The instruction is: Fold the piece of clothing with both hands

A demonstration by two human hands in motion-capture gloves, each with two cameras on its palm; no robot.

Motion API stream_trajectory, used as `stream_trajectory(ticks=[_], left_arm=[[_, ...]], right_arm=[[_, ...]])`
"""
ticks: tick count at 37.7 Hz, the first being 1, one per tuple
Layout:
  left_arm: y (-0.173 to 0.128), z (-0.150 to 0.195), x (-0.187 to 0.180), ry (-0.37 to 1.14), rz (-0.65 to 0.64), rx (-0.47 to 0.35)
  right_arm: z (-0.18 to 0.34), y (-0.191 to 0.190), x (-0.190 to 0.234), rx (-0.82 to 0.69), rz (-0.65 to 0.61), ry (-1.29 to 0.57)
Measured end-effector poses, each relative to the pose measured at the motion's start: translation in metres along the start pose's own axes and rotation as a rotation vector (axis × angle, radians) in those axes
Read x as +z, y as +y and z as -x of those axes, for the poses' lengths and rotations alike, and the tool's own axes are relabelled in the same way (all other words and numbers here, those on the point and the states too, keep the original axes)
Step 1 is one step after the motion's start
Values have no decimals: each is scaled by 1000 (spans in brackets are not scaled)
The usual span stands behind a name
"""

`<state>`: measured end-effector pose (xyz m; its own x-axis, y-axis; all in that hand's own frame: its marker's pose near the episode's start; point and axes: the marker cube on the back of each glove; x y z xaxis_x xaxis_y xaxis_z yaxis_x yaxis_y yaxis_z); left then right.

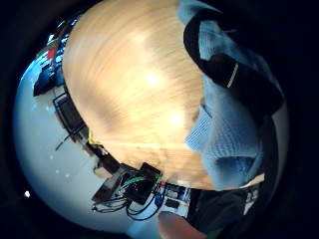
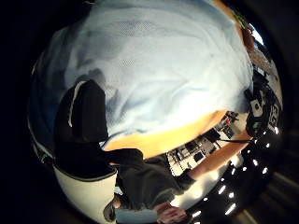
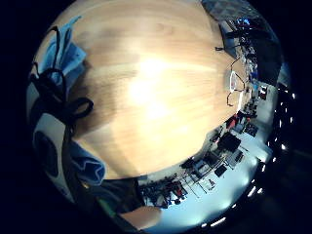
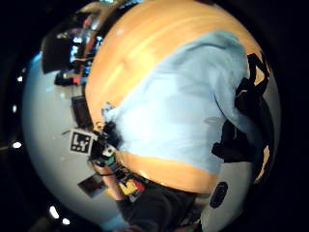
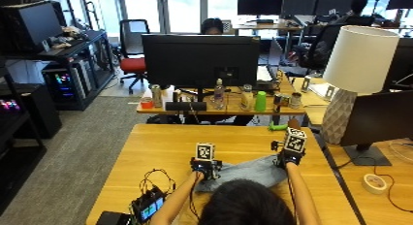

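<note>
Garment (image 5: 248, 171), light blue knit, lies on wooden table (image 5: 167, 142) before the person. Left hand (image 5: 206, 168) and right hand (image 5: 288, 157) each sit at an edge; finger state cannot be told. Risk: uneven lifting skews the fold, bunching the cloth.

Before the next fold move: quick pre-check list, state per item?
1. Garment on the table: ok, the light blue cloth lies on the wood between both hands.
2. Left hand on the cloth's left end: ok, though whether its fingers pinch the cloth, cannot tell.
3. Right hand on the cloth's right end: ok; pinch, cannot tell.
4. Cloth flat: not ok, it looks bunched and creased in the right thumb side view.
5. Table surface beyond the cloth bare for folding: ok.
</note>
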<state>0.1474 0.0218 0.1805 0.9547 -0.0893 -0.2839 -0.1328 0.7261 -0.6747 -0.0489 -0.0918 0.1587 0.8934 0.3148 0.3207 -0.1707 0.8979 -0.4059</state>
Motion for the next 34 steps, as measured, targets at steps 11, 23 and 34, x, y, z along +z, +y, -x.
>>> stream_trajectory(ticks=[11,23,34], left_arm=[[38,21,-49,37,-156,-5],[62,66,-96,-18,-416,3],[123,121,-78,-34,-486,-157]], right_arm=[[56,-48,-59,-108,-285,119],[203,-11,-34,-202,-252,177],[311,69,81,-322,190,37]])
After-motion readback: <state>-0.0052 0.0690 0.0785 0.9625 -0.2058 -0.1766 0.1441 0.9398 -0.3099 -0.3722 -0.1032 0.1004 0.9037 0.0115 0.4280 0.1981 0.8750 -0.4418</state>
